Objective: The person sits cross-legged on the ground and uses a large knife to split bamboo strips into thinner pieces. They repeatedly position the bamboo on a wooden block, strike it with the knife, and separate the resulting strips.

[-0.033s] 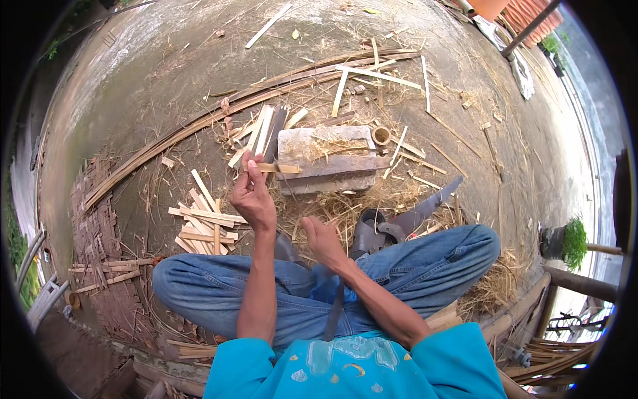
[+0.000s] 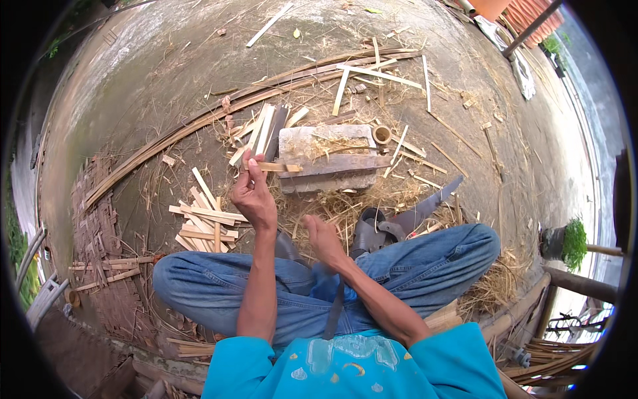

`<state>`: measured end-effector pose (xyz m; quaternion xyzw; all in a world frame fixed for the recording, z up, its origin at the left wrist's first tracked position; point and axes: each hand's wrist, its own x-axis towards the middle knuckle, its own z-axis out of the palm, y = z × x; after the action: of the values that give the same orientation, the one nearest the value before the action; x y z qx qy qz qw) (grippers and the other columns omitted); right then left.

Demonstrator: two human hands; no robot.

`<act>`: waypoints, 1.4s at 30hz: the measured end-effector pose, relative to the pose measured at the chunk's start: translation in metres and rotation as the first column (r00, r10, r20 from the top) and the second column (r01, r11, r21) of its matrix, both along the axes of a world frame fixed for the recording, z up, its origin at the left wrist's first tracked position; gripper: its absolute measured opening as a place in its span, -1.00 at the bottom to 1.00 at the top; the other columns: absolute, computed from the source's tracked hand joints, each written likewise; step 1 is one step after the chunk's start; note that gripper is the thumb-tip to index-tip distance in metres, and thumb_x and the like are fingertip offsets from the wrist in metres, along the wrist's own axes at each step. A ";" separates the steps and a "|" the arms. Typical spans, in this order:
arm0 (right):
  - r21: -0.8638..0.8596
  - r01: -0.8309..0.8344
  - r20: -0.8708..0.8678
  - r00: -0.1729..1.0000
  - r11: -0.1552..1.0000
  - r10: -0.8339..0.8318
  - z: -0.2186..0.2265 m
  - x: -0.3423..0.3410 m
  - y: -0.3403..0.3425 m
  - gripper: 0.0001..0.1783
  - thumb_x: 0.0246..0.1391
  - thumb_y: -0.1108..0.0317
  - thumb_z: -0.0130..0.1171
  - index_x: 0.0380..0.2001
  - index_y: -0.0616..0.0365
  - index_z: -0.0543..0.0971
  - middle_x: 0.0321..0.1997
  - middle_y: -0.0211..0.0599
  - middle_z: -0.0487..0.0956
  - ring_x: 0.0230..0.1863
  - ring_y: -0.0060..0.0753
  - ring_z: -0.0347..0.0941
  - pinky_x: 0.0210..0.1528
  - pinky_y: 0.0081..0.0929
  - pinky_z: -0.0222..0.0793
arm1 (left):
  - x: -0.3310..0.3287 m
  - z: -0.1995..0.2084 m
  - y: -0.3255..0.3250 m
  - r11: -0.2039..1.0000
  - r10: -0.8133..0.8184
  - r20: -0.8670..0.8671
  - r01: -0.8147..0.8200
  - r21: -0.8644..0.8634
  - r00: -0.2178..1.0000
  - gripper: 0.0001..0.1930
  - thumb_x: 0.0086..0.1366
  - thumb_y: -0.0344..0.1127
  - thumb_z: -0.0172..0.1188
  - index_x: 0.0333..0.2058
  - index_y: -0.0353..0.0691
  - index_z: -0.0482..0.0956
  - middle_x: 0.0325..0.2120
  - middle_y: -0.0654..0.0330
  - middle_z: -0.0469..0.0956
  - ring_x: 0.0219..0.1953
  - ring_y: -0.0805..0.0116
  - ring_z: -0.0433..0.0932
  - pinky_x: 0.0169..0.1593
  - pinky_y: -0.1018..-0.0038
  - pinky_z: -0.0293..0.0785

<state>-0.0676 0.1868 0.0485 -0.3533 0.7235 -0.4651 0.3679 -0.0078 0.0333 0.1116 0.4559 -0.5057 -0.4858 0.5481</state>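
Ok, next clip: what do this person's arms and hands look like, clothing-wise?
The left hand and right hand are ungloved, with no ring or watch visible. Both forearms are uncovered. Plain turquoise short sleeves cover the upper arms, matching the T-shirt.

Sits knees apart in blue jeans (image 2: 432,263), pinching a short pale strip (image 2: 276,167) in the left hand (image 2: 252,196), near a board (image 2: 345,163) across a grey block (image 2: 291,139); holds the right hand (image 2: 324,241) near loose shavings (image 2: 342,211).

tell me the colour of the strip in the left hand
The strip is light tan; head view shows it best.
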 end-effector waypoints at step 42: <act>0.152 -0.107 0.497 0.868 0.983 0.018 0.013 -0.025 0.007 -0.56 0.26 -0.02 0.34 -0.18 0.18 0.59 -0.65 -0.58 0.39 -0.72 -0.70 0.26 -0.67 -0.60 0.20 | 0.052 -0.029 -0.054 0.943 0.284 -0.058 -0.268 0.197 0.957 -0.78 0.33 -0.30 0.43 -0.28 -0.38 0.69 -0.57 0.29 0.59 -0.60 0.63 0.41 -0.52 0.62 0.26</act>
<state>-0.0926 0.1940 0.0614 -0.2127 0.6316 -0.4627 0.5846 0.0447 -0.0208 0.0829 0.5505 -0.3649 -0.4686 0.5867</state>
